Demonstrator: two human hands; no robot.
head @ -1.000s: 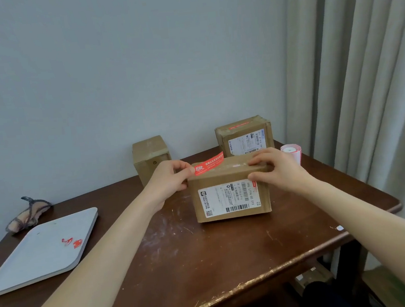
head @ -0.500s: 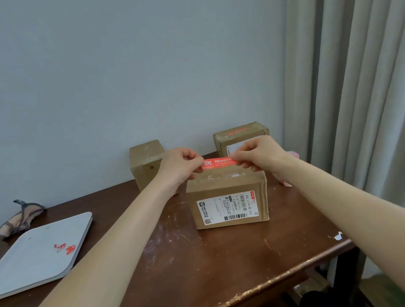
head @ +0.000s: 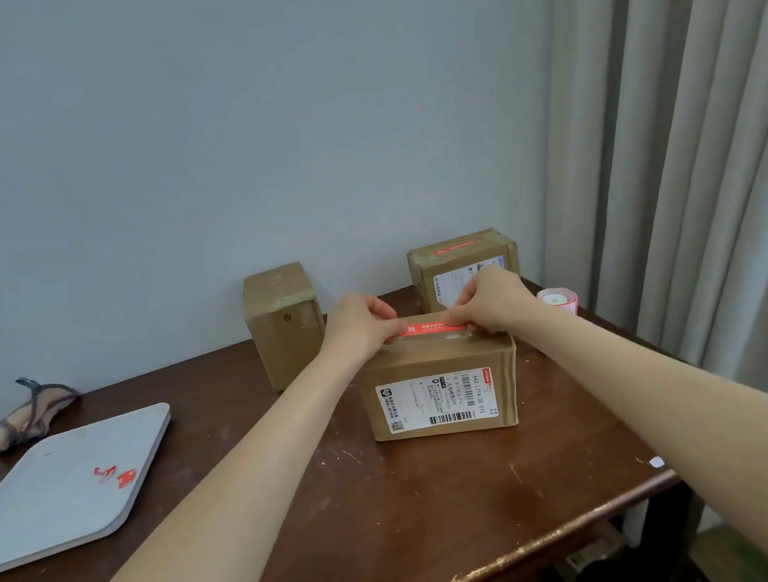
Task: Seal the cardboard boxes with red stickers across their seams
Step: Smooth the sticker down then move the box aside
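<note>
Taking the nearest cardboard box [head: 441, 391] as the landmark, the one with the white shipping label facing the camera: far to its left, against the wall, lies a small grey-and-tan fabric item [head: 26, 414], and nearer the camera a light grey tray [head: 29, 522] rests on the dark wooden table [head: 394, 515] with red sticker scraps [head: 114, 475] on it. Behind and left of the landmark box stands a plain upright box [head: 284, 324]. The left hand [head: 360, 328] reaches over the landmark box's top, fingers pinched on the left end of a red sticker [head: 428, 328]. The strip stretches level along the far part of the box top; whether it already touches the cardboard cannot be told. The right hand [head: 491, 308] pinches the strip's right end. Behind and right of the landmark stands a labelled box [head: 459, 264] with a red strip on its top. Further right, at the table's edge by the curtain [head: 689, 167], sits a sticker roll [head: 557, 300]
</note>
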